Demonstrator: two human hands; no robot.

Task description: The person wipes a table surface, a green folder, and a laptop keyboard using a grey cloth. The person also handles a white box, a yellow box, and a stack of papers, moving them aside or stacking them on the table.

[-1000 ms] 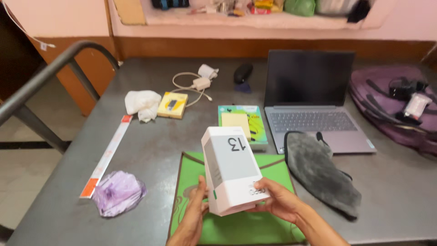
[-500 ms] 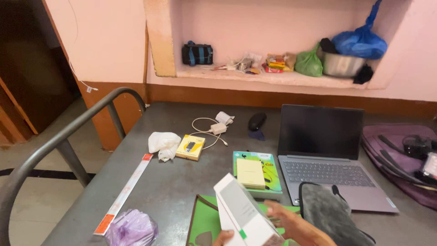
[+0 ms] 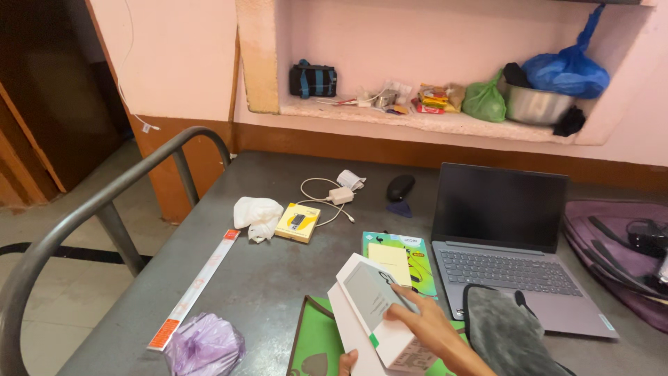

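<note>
A white phone box (image 3: 372, 306) with a grey top face is tilted above a green felt folder (image 3: 313, 348) at the table's near edge. My right hand (image 3: 426, 329) lies over the box's right side, fingers on the grey face. Only a fingertip of my left hand (image 3: 346, 360) shows at the bottom edge, touching the underside of the box. The lid looks slightly offset from the white part beneath it.
The grey metal table (image 3: 278, 271) carries an open laptop (image 3: 504, 244), a grey cloth (image 3: 508, 331), a green book with yellow pad (image 3: 396, 261), a small yellow box (image 3: 297, 223), a charger with cable (image 3: 334, 195), a mouse (image 3: 400, 186), white cloth (image 3: 254, 212), a purple bag (image 3: 203, 345). A metal rail (image 3: 90, 209) stands left.
The camera has tipped up, so the wall niche now shows and the box sits low in view. My right hand has moved onto the box's top face, and the box has turned.
</note>
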